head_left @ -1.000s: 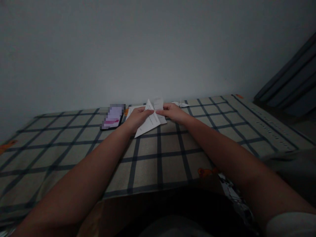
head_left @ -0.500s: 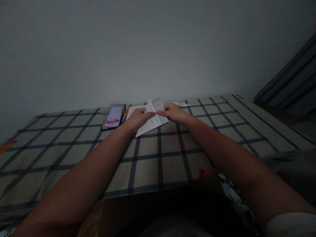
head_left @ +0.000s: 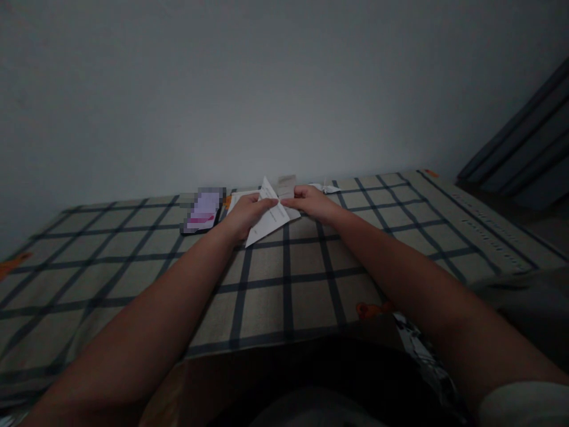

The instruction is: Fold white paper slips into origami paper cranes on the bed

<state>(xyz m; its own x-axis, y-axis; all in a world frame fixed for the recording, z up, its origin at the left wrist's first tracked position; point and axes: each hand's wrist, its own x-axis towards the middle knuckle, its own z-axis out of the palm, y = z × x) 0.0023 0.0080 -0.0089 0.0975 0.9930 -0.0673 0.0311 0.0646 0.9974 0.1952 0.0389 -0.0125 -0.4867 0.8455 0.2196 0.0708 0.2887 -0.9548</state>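
Observation:
A folded sheet of white paper (head_left: pixel 269 224) with lines of print is held up between both hands over the checked cloth. My left hand (head_left: pixel 245 217) pinches its left part, thumb on top, the other fingers mostly hidden behind. From the right, my right hand (head_left: pixel 315 203) grips the paper's other part between thumb and forefinger. Both thumb tips nearly meet at the middle, where a pointed flap stands up to the left of a rectangular part. Behind my right hand lies a small folded white paper piece (head_left: pixel 328 189).
A phone (head_left: pixel 203 211) with a lit, blurred screen lies left of my hands. Another white paper (head_left: pixel 235 197) shows behind my left hand. The table with its checked cloth (head_left: pixel 284 302) backs onto a plain wall (head_left: pixel 284 89). A dark curtain (head_left: pixel 524 130) hangs at the right.
The paper's two parts have spread apart a little at the middle, the pointed flap tilting left. Both hands stay almost in the same place, still holding the paper.

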